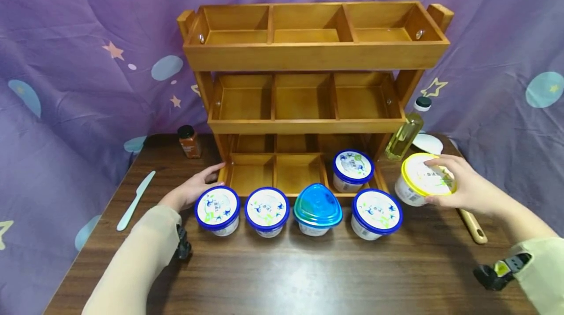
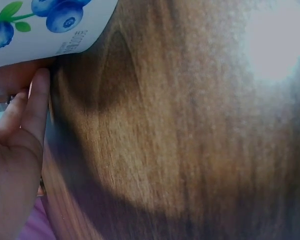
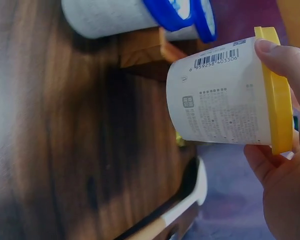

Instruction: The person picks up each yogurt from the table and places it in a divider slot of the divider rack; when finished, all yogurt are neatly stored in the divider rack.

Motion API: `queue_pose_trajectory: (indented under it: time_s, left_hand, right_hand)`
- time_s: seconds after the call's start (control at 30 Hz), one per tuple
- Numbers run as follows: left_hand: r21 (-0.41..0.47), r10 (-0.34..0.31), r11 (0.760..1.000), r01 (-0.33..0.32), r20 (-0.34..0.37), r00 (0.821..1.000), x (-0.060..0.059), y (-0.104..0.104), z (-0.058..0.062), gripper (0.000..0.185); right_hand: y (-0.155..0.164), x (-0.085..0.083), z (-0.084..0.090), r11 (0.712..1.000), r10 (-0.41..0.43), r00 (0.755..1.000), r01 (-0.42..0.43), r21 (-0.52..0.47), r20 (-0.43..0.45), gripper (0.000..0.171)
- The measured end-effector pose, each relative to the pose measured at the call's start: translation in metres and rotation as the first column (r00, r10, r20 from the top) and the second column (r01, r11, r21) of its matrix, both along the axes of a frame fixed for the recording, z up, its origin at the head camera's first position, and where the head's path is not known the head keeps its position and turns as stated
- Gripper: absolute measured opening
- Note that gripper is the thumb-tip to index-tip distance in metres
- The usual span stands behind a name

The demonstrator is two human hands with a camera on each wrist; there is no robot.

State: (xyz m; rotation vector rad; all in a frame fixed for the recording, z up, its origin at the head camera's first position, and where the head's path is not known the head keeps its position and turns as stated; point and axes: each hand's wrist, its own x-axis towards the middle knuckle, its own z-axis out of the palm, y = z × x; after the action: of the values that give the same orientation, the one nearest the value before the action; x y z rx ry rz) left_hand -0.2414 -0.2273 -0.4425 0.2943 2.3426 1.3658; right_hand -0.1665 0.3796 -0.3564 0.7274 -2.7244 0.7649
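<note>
My right hand (image 1: 462, 182) grips a white tub with a yellow lid (image 1: 429, 175), thumb and fingers around the lid's rim; the right wrist view shows the tub (image 3: 220, 95) held above the table with its barcode side visible. My left hand (image 1: 198, 187) touches the lower left corner of the wooden rack (image 1: 315, 58), its fingers fairly straight. Close to that hand stands a blue-lidded tub (image 1: 218, 210), with blueberries printed on it. To its right are another blue-lidded tub (image 1: 267, 211), a tub with a turquoise, rounded-triangular lid (image 1: 317, 205) and a third blue-lidded tub (image 1: 376, 213).
One more blue-lidded tub (image 1: 353, 167) sits in the rack's bottom right compartment. Left of the rack are a spice jar (image 1: 190, 142) and a pale knife (image 1: 135, 202). An oil bottle (image 1: 406, 133) and a white spatula or spoon with a wooden handle (image 1: 473, 227) lie or stand at right.
</note>
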Motion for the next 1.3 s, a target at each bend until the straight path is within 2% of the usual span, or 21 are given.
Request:
queue_pose_trajectory:
  time_s: [0.4,0.6,0.77,0.87,1.03,1.3]
  left_hand:
    - [-0.015,-0.007,1.0,0.007,0.003,1.0,-0.003,-0.001,-0.002,0.069]
    - [-0.054,0.014,0.998,-0.013,0.017,1.0,-0.004,-0.001,-0.003,0.069]
    - [-0.051,0.009,0.999,-0.009,0.001,1.0,-0.004,0.0,-0.003,0.067]
    - [-0.05,0.01,0.999,-0.011,-0.007,1.0,-0.004,0.0,-0.002,0.066]
    - [-0.043,0.012,0.999,-0.012,-0.007,1.0,-0.004,0.001,-0.002,0.066]
    - [-0.072,0.018,0.997,-0.017,0.009,1.0,-0.005,0.001,-0.002,0.069]
  right_hand:
    - [-0.033,-0.002,0.02,0.999,0.007,0.999,-0.009,-0.041,-0.054,0.076]
    - [-0.051,-0.004,0.022,0.994,0.084,0.992,-0.09,-0.065,-0.089,0.079]
    - [-0.066,-0.005,0.023,0.993,0.08,0.995,-0.084,-0.077,-0.052,0.08]
    - [-0.075,-0.005,0.025,0.994,0.074,0.994,-0.08,-0.077,-0.079,0.081]
    - [-0.092,-0.006,0.026,0.988,0.121,0.983,-0.134,-0.082,-0.14,0.083]
    - [-0.117,-0.012,0.02,0.977,0.17,0.978,-0.183,-0.108,-0.119,0.082]
